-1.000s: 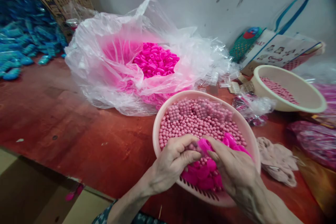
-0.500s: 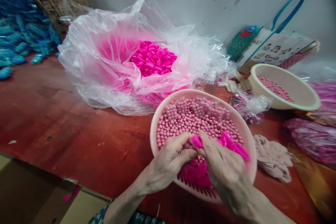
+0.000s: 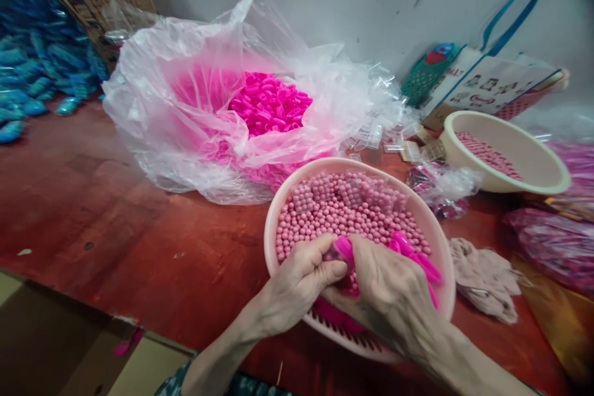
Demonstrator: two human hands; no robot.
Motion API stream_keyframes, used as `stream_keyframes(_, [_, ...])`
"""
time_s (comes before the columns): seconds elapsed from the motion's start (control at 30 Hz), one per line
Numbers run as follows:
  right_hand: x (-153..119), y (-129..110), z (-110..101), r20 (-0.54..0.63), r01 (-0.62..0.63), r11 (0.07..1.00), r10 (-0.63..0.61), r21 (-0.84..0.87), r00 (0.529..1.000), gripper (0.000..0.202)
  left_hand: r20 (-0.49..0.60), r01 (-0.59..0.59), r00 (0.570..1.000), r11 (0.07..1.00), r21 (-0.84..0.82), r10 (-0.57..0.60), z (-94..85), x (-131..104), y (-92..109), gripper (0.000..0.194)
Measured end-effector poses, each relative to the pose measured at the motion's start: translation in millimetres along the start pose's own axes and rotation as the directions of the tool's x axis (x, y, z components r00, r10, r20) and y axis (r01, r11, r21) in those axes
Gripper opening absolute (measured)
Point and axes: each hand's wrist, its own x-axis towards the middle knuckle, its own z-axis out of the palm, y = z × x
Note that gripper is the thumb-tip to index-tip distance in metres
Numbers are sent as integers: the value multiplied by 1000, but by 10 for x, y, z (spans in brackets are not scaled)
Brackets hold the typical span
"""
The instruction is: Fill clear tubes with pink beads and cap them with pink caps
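Note:
Over a pale pink basket (image 3: 443,229) of pink beads (image 3: 334,213), my left hand (image 3: 294,281) pinches a small bright pink plastic piece (image 3: 344,250). My right hand (image 3: 394,291) is closed against the right side of the same piece, its fingertips partly hidden. Beside my right hand, more bright pink pieces (image 3: 415,257) lie on the beads. Small clear packs of beads (image 3: 357,190) rest at the basket's far side. Further pink pieces show beneath my hands, mostly covered.
Behind the basket stands a plastic bag (image 3: 185,154) of pink pieces. Clear plastic boxes (image 3: 383,117), a cream bowl (image 3: 533,167) and a printed bag (image 3: 482,86) are back right. A beige cloth bundle (image 3: 485,278) lies right; blue packets (image 3: 41,74) lie far left.
My right hand has turned and its fingers have curled in lower, covering more of the pink pieces below. The held piece has tilted more upright. My left hand has barely moved.

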Motion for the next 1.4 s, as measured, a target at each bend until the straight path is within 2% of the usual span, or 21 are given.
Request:
stream_keyframes(0.1, [31,-18,12,-34,7,998,-9,-67,999,18,15,-29,999,996,85,28,-10,3,-3,19])
stream_keyframes(0.27, [75,-12,-29,58,148,964,-138,-222,989,27,-30,-24,999,985,169,29,-23,-4,-24,22])
stream_keyframes(0.37, [59,-20,9,65,155,959,-143,-238,988,32,-61,-10,998,978,209,24,-16,-2,-31,20])
stream_keyframes(0.43, [43,-11,39,59,86,983,-77,-160,995,31,-88,-9,996,984,181,26,-8,9,-29,18])
stream_keyframes(0.5, [36,32,28,111,-16,999,11,49,994,27,-115,-10,993,996,91,21,0,24,-25,17])
stream_keyframes(0.53, [39,69,1,170,-96,976,63,194,983,24,-120,-12,993,1000,29,16,2,32,-22,17])
stream_keyframes(0.6, [52,166,-91,312,-320,827,186,461,932,25,-109,-13,994,996,-85,4,2,42,-18,18])
stream_keyframes(0.67, [74,268,-194,393,-517,588,337,622,856,31,-94,-8,996,991,-136,-5,-3,43,-17,19])
stream_keyframes(0.7, [87,306,-234,394,-561,484,409,671,823,31,-87,-3,996,991,-136,-9,-6,42,-16,20])
stream_keyframes(0.73, [102,331,-262,371,-568,422,462,706,805,27,-84,5,996,992,-124,-15,-8,39,-17,21])
stream_keyframes(0.77, [117,340,-273,334,-551,415,487,724,807,22,-88,12,996,994,-109,-21,-8,36,-17,21])
stream_keyframes(0.8, [131,332,-269,294,-519,460,475,721,829,16,-92,16,995,995,-97,-25,-6,34,-19,21])
stream_keyframes(0.83, [142,310,-249,258,-476,544,430,690,865,11,-94,14,995,995,-96,-23,-2,32,-21,21])
stream_keyframes(0.9, [148,239,-178,231,-356,742,271,568,934,12,-118,-7,993,991,-130,-8,9,30,-28,21])
stream_keyframes(0.97, [134,166,-88,234,-207,883,114,421,966,19,-160,-37,987,984,-174,9,21,26,-38,24])
stream_keyframes(1.03, [118,114,-8,217,-88,960,29,265,976,29,-211,-56,977,985,-162,21,30,17,-44,30])
stream_keyframes(1.13, [134,68,56,141,7,997,-18,80,990,32,-278,-72,959,995,-63,52,39,-7,-40,40])
stream_keyframes(1.27, [193,5,58,66,56,997,-52,-53,996,24,-315,-140,940,990,-5,131,53,-36,-33,33])
stream_keyframes(1.4, [192,-42,75,172,143,962,-104,-234,980,6,-358,-130,924,991,34,133,59,-42,-50,26])
